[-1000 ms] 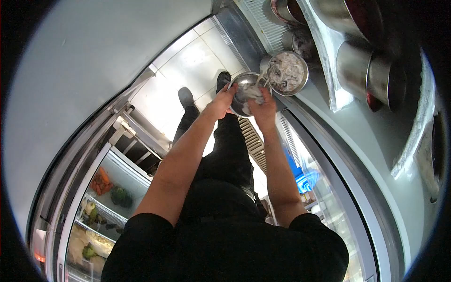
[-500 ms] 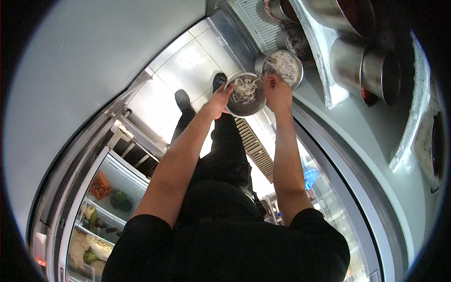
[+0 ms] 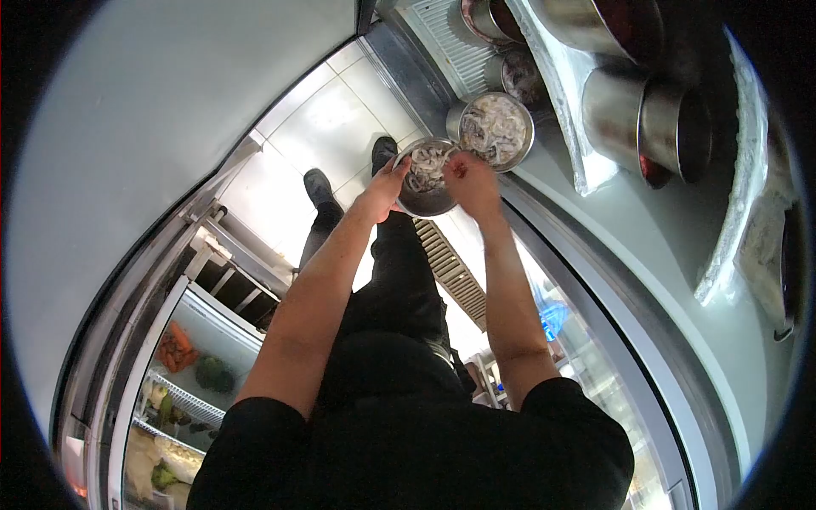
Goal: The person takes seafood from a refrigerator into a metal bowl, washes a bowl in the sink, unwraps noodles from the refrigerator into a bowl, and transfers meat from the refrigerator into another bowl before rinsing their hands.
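Clasping a metal bowl [image 3: 427, 204], the left hand [image 3: 382, 194] is closed; the right hand's grip [image 3: 473, 183] I cannot tell.

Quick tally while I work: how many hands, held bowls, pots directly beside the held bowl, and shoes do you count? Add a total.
Hands: 2, left hand and right hand
Held bowls: 1, bowl in the left hand
Pots directly beside it: 1, pot
Shoes: 2, left shoe and right shoe
Total: 6
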{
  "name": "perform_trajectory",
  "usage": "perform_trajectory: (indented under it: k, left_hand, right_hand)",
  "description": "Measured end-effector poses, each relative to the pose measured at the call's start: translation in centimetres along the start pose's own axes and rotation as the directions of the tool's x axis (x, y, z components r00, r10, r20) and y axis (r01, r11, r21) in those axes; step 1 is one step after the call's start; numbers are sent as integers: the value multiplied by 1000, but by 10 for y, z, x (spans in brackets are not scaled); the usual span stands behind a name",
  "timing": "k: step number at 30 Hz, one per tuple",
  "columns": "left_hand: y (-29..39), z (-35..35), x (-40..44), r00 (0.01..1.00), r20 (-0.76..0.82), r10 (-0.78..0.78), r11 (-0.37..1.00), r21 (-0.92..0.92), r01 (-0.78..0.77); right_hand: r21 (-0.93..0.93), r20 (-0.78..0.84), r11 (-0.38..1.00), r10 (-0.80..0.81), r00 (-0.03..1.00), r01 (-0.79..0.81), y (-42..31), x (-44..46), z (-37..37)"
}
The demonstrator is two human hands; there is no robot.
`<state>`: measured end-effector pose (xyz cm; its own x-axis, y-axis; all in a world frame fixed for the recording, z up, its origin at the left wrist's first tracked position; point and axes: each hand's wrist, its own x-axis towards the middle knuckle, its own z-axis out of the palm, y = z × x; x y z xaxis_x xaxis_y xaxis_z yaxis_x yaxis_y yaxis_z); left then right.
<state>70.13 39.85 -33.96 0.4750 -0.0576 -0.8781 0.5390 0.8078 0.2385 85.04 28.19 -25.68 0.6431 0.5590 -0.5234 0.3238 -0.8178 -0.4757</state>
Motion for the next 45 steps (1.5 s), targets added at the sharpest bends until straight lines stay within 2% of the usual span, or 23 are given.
perform_trajectory:
  k: [2,3,4,5,6,8,10,15,16,20,25,27,30,31,34,37,39,41,43,45]
  left_hand:
    - [6,1,-8,1000,-2,6,1000,-1,-6]
    - [9,3,-12,1000,23,11,1000,-9,-11]
    - [10,4,-13,999,49,16,1000,-15,-16]
    - [9,3,-12,999,42,11,1000,-5,-11]
    - [8,3,-11,999,36,5,1000,4,-6]
    - [8,3,-9,1000,22,8,1000,25,-9]
    - [11,3,-15,1000,7,27,999,46,-27]
    - [6,1,-13,1000,-3,26,999,35,-26]
    - [5,1,-10,1000,-4,30,999,37,-30]
    - [3,1,-9,1000,-14,17,1000,-16,-17]
    - [5,4,-12,999,29,31,999,-41,-30]
    - [3,3,-10,999,28,22,999,-36,-21]
    - [2,-1,-9,1000,27,-6,998,-57,7]
    - [2,-1,-9,1000,25,-17,998,-68,19]
    - [2,1,-7,1000,-2,-15,999,-37,15]
    - [4,2,-9,999,32,8,998,-57,-6]
    - [4,2,-9,1000,23,4,1000,-30,-3]
    - [5,2,-10,1000,25,-2,999,-32,2]
    - [10,5,-16,999,38,-11,998,-60,13]
    - [7,3,-11,999,29,-15,999,-39,16]
  right_hand:
    - [3,-224,1000,31,974,-31,5,23,-23]
    - [-33,-426,999,-52,903,42,11,46,-38]
    - [-104,-520,993,-8,854,-54,14,76,-57]
    - [-192,-535,952,100,839,-237,26,110,-72]
    - [-401,-627,901,-136,767,-168,101,175,-66]
    - [-375,-585,924,-180,791,-68,103,210,-84]
    - [-381,-479,923,-148,865,-53,137,260,-78]
    - [-616,-340,788,-266,902,0,106,245,-84]
    - [-569,-443,822,-342,829,35,148,269,-67]
    - [-381,-517,924,-204,831,-11,193,265,-77]
    - [77,-577,995,96,811,-63,82,178,-108]
    - [280,-537,954,251,805,-111,48,155,-113]
    - [548,-429,821,442,788,-162,16,131,-113]
    - [624,-412,771,464,784,-128,32,131,-110]
    - [794,-350,606,395,849,46,43,122,-105]
    - [842,-387,512,359,849,167,39,108,-95]
    - [731,-444,667,303,843,146,42,95,-84]
    - [734,-458,664,326,827,144,32,78,-78]
    - [848,-417,502,436,797,169,-4,53,-75]
    - [817,-441,540,355,824,205,-19,28,-68]
